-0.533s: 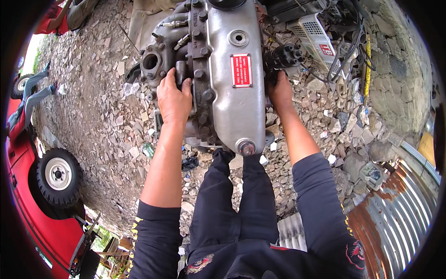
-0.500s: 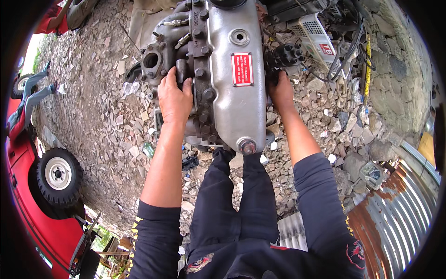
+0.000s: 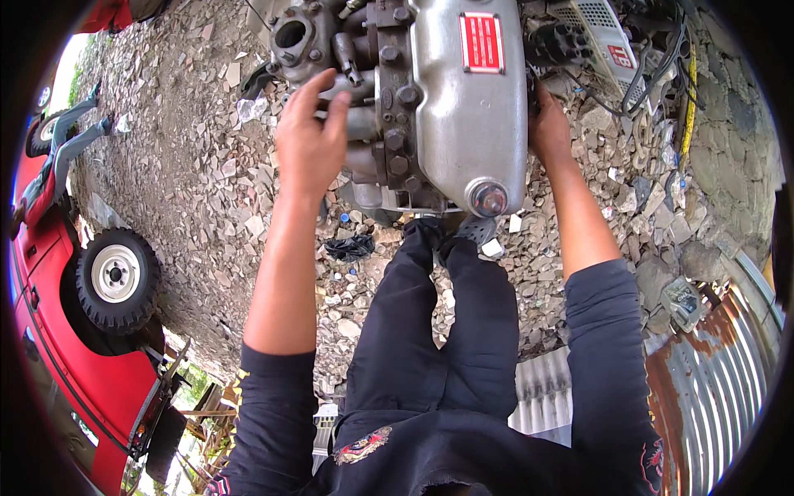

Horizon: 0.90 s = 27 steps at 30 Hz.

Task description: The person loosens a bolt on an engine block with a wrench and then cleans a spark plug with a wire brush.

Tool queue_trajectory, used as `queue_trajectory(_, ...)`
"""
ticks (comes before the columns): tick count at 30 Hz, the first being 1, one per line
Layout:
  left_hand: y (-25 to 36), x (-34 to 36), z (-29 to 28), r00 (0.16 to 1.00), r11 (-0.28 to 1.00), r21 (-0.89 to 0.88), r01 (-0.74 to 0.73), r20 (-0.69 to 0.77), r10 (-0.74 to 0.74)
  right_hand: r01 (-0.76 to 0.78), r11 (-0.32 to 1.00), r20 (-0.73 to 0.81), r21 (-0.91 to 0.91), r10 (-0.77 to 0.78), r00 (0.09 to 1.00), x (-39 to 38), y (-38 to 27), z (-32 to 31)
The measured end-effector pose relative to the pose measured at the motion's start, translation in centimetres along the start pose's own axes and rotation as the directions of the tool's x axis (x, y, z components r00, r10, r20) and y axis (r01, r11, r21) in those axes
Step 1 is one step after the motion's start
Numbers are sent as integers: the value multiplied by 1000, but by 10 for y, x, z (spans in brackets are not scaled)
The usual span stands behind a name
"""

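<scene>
In front of me stands an engine with a smooth silver valve cover [image 3: 471, 124], which carries a red label [image 3: 482, 43] and a round cap [image 3: 486, 198] at its near end. On its left side are a manifold with a round-holed flange [image 3: 291, 35] and a row of bolts. My left hand [image 3: 310, 136] is beside the manifold pipes, thumb and fingers apart, holding nothing. My right hand [image 3: 550, 128] lies against the engine's right side, just below the black distributor [image 3: 561, 43]. Most of its fingers are hidden there, so its grip does not show.
Broken stone [image 3: 215, 174] covers the ground. A red vehicle [image 3: 74, 331] with a white-rimmed wheel [image 3: 117, 275] stands at left, near another person's legs [image 3: 70, 149]. At right are a white plastic crate [image 3: 600, 25], black cables, a stone wall [image 3: 736, 116] and rusty corrugated sheets [image 3: 703, 372].
The view has shifted, so the engine sits higher and farther right in the picture. My left hand has come off the manifold pipe and its fingers have spread. My right hand stays at the engine's side.
</scene>
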<state>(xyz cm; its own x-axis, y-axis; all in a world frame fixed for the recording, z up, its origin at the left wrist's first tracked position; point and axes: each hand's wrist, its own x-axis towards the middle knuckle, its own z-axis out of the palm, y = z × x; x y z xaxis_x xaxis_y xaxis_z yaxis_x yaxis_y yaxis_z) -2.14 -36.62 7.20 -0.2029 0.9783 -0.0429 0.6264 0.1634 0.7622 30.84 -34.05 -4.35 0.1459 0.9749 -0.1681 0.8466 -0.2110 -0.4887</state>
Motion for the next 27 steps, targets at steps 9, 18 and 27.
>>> queue_trajectory(9,-136,-149,-4,877,904,-404,136,-376,-300,123,978,-189,171,-90,978,-27,27,-17)
queue_trajectory(18,-309,-250,136,767,692,452,562,28,-641,62,835,-330,546,147,932,-155,103,-26)
queue_trajectory(27,-348,-226,225,652,488,697,525,39,-757,-203,884,-217,422,316,924,-286,238,13)
